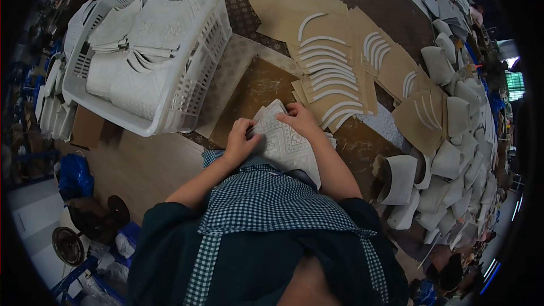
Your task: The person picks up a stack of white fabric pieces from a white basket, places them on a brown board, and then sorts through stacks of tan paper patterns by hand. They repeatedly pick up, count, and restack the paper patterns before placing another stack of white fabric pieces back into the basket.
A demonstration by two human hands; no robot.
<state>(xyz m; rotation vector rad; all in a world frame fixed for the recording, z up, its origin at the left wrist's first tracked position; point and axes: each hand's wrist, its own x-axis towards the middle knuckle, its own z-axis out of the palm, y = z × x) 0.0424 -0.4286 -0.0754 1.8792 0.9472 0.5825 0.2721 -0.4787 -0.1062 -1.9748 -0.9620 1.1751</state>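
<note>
A stack of white patterned fabric pieces (288, 146) lies at the table edge against my checked apron. My left hand (242, 140) grips the stack's left side with curled fingers. On the far right edge of the same stack, my right hand (300, 120) has its thumb on top and its fingers around the edge. Just beyond my right hand lie overlapping tan sheets (277, 8) carrying rows of curved white strips (331, 72). More patterned white material (381, 124) shows beneath the tan sheets at the right.
A white plastic basket (218, 0) filled with patterned white pieces (139, 82) stands at the left. Many curved white pieces (447, 161) are heaped along the right side. A brown board (258, 88) lies under the work. Blue bags (77, 174) sit at lower left.
</note>
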